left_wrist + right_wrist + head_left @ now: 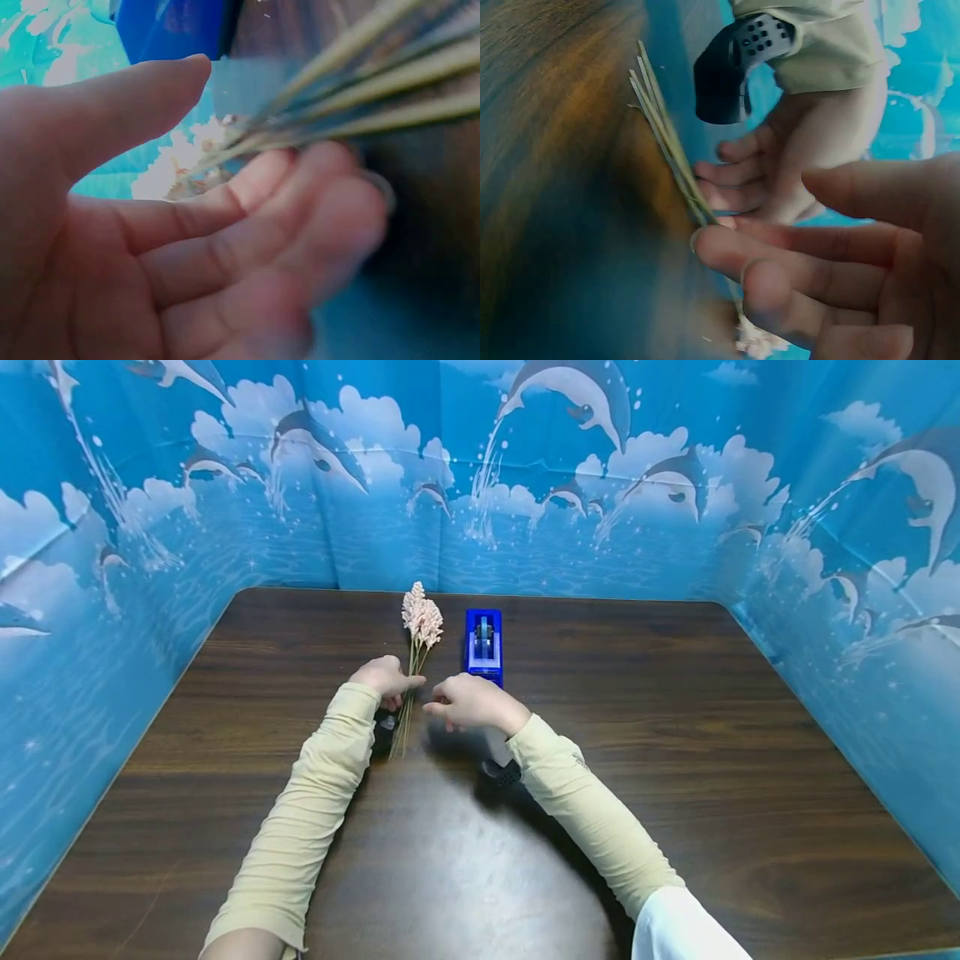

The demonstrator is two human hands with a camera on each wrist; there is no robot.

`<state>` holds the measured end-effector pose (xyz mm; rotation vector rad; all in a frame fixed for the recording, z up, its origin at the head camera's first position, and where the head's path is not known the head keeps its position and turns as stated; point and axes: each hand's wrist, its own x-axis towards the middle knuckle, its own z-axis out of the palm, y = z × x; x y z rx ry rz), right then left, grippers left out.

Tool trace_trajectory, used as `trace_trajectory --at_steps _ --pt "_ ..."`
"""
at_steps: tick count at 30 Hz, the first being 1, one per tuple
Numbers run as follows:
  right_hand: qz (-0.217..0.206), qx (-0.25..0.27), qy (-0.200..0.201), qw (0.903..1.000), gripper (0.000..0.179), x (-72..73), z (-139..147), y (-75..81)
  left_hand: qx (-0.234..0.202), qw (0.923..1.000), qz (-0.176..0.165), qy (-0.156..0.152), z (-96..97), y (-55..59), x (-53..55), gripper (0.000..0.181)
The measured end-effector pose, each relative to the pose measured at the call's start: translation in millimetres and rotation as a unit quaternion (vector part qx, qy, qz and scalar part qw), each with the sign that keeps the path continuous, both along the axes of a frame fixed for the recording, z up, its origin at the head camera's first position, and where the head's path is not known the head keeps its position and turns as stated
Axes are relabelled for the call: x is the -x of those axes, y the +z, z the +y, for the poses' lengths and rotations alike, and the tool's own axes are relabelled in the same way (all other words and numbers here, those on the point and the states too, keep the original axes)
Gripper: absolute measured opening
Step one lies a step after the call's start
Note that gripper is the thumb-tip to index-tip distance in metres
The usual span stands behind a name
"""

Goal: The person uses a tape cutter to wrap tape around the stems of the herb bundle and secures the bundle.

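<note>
A small bunch of flowers with pale pink heads (pixel 422 617) and thin greenish stems (pixel 405 723) lies on the dark wooden table (pixel 675 760). At its left side is my left hand (pixel 384 679); in the left wrist view its thumb stands apart from the loosely bent fingers (pixel 247 247), whose tips are right by the stems. My right hand (pixel 477 702) hovers to the right of the stems, fingers relaxed and nothing in its grasp. The right wrist view shows the stem ends (pixel 649 90) spread slightly, with the flower heads (pixel 759 339) partly behind the right fingers.
A blue tape dispenser (pixel 483 647) stands just beyond my right hand, right of the flower heads. Dark bands (pixel 501 772) sit at the wrists. A blue curtain printed with dolphins (pixel 570 510) surrounds the table's far and side edges.
</note>
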<state>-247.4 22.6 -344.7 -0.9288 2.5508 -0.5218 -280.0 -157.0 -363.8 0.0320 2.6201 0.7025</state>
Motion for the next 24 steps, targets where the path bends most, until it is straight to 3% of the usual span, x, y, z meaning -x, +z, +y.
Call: trace_trajectory --at_steps 8,11,16,24 --pt "-0.020 -0.034 -0.027 0.9989 0.030 13.3 -12.2 -26.7 0.007 0.9999 -0.012 -0.001 10.2 -8.2 -1.5 0.031" --pt "-0.042 -0.022 -0.026 0.9985 0.035 16.3 -10.6 -32.3 0.016 0.9998 -0.014 -0.001 17.9 -7.5 -4.1 0.023" --pt "-0.057 0.006 -0.006 0.9983 0.035 19.8 -11.5 -33.1 0.012 0.9999 -0.009 0.005 22.3 -5.3 -5.8 0.015" --pt "-0.023 0.014 -0.010 0.9996 0.025 21.6 -17.5 -30.2 -0.044 0.9990 -0.003 -0.011 12.4 -5.3 -1.4 0.022"
